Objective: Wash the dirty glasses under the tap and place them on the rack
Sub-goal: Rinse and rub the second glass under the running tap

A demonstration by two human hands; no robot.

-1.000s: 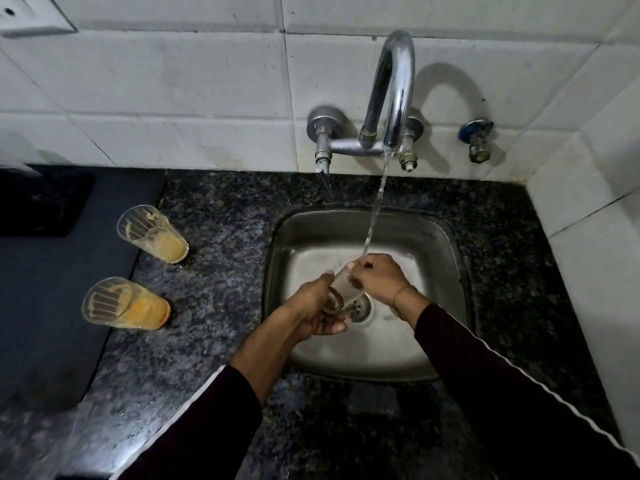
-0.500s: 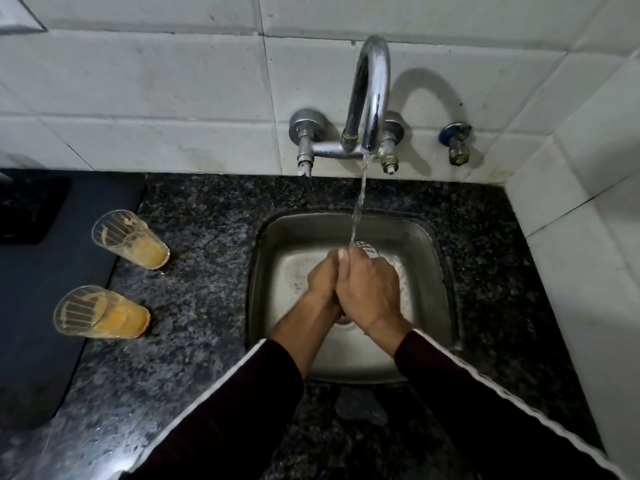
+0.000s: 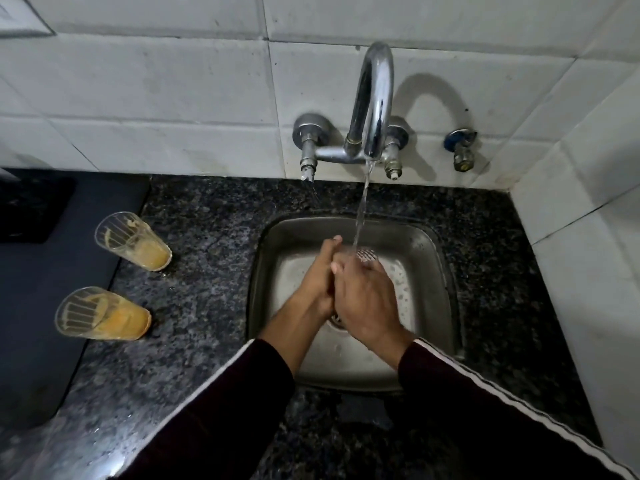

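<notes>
1. Presently mid-wash: one glass (image 3: pixel 366 254) held over the sink (image 3: pixel 434 258), directly under the stream from the tap (image 3: pixel 374 98). Only its ribbed top edge visible beyond the knuckles; rest hidden by both hands.
2. Left hand (image 3: pixel 317 282): fingers curled, pressed against the right hand, apparently wrapped round the near side of the glass. Exact contact not visible.
3. Right hand (image 3: pixel 367 303): back of hand uppermost, fingers bent down over the glass and closed round it. Fingertips out of sight.
4. Water running and striking at the rim of the held glass. Cleanliness of that glass not determinable from this view.
5. Outstanding: two dirty glasses on the granite counter (image 3: pixel 214 237) to the left of the sink, well apart from the hands. Far dirty glass (image 3: pixel 133 241) and near dirty glass (image 3: pixel 102 315) both upright, each with orange residue in the bottom and streaks up the wall.
6. Dark mat (image 3: pixel 38 306) just beside both waiting glasses, at the left edge.
7. Rack: not in view. No washed glass seen set down anywhere.
8. Assessment: early stage. First of three visible glasses under rinse; judged remaining — finish rinse, transfer to rack, then repeat for both counter glasses.
9. Risk noted: wet glass gripped largely out of sight; slip into the steel basin possible on transfer.
</notes>
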